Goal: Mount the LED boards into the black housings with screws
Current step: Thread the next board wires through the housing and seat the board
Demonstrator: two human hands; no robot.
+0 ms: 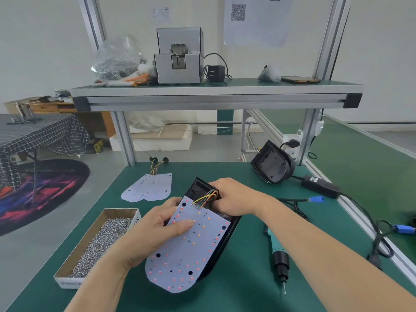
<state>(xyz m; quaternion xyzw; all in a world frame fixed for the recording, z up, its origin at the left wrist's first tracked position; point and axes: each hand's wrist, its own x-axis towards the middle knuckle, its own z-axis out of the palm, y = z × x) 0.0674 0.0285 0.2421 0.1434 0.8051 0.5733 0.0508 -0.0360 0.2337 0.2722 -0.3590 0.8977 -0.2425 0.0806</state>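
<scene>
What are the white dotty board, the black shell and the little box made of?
LED board: matte white, flat and thin, probably coated circuit board; black housing: likely moulded plastic, smooth with slight sheen; box: brown cardboard, white outside.

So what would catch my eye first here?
The white LED board dotted with red and orange, in the middle: the left hand holds it over a black housing that the right hand grips. To its left sits a cardboard box full of silver screws; to its right lies a teal electric screwdriver.
</scene>
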